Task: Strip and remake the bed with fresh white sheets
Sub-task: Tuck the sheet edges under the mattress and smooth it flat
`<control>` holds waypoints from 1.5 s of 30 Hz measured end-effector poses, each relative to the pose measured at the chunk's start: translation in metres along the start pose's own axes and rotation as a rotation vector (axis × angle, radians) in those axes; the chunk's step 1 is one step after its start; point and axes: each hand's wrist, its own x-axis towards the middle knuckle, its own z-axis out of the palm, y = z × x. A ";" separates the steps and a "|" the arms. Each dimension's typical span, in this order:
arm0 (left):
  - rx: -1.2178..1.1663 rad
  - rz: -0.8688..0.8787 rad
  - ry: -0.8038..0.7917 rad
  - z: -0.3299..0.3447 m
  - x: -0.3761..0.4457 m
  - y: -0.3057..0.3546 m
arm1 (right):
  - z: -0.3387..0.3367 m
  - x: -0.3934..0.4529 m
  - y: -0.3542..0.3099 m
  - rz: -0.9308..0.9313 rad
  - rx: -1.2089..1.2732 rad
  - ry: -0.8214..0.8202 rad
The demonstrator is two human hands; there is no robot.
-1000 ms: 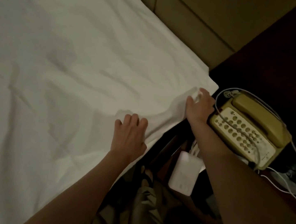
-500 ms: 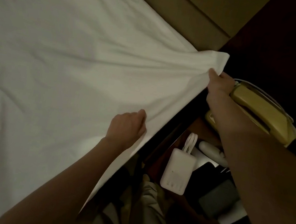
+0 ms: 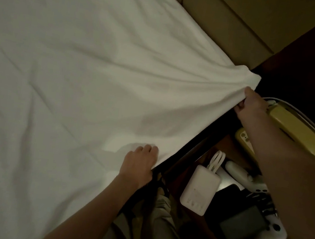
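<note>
Fingers (image 3: 241,107) of our right hand (image 3: 251,106) curl under the raised corner of the white sheet (image 3: 81,81), thumb on top, so the cloth is pinched between them. Our left hand (image 3: 138,166) lies knuckles-up on the sheet's near edge, fingers bent over the fabric; the fingertips are hidden, so we cannot tell whether they truly grip the cloth or only press on it.

From the head camera, the one view we have, the sheet covers the bed and fills the left and middle of the picture. Folds fan out across it from the lifted corner, which hangs over the dark gap at the bedside. Beyond the sheet's far edge runs a tan padded headboard (image 3: 235,21).

To the right of the sheet, past the gap, stands a dark bedside table (image 3: 223,146). On it a yellow telephone (image 3: 295,129) sits just behind our right wrist. Nearer us than the telephone lies a white power bank (image 3: 200,191) with a looped white cable (image 3: 217,160) at its top end. A white game controller (image 3: 254,232) holding a dark screen lies beside the power bank, partly under our right forearm.
</note>
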 end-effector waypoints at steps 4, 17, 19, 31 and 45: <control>-0.165 0.071 -0.075 -0.001 -0.006 -0.001 | 0.014 -0.010 -0.015 -0.054 -0.028 0.048; -0.357 0.083 -0.121 0.015 -0.017 -0.017 | 0.006 -0.018 0.045 0.045 -0.056 0.144; -0.416 0.057 -0.106 0.015 -0.022 -0.016 | 0.006 -0.035 0.065 0.097 -0.104 0.103; -1.237 -0.367 0.095 0.034 -0.100 -0.034 | 0.004 -0.205 0.205 0.372 -0.088 -0.185; -2.780 -1.170 0.352 0.150 -0.221 -0.090 | 0.004 -0.258 0.247 0.196 -0.156 -0.101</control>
